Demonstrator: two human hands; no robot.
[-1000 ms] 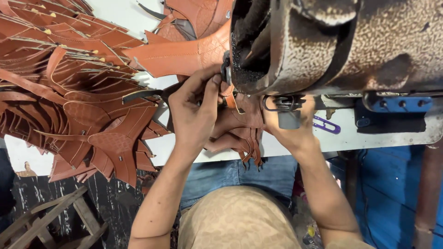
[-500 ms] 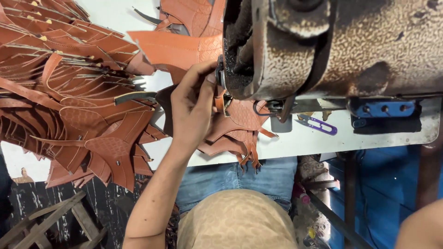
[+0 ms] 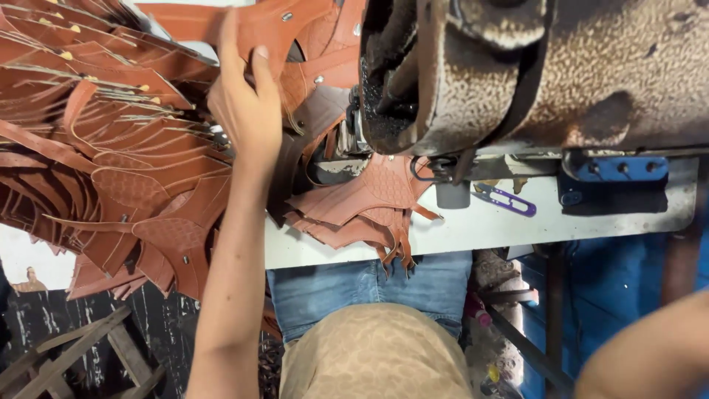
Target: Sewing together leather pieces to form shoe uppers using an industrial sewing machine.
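My left hand (image 3: 244, 103) reaches up to the far side of the table and grips a flat brown leather piece (image 3: 273, 22) with small metal rivets, fingers over its edge. It is left of the worn, rust-speckled sewing machine (image 3: 532, 74). Several more cut leather pieces (image 3: 369, 199) lie under the machine's needle end and hang over the table's front edge. Only my right forearm (image 3: 650, 355) shows at the bottom right; that hand is out of frame.
A big heap of brown leather cutouts (image 3: 96, 162) covers the left of the white table (image 3: 480, 229). Purple thread snips (image 3: 506, 198) lie by the machine, beside a blue bracket (image 3: 617, 168). A wooden frame (image 3: 88, 355) stands on the floor at lower left.
My left hand left the needle area and moved up and left onto a leather piece. My right hand withdrew from the machine and went out of frame to the lower right.
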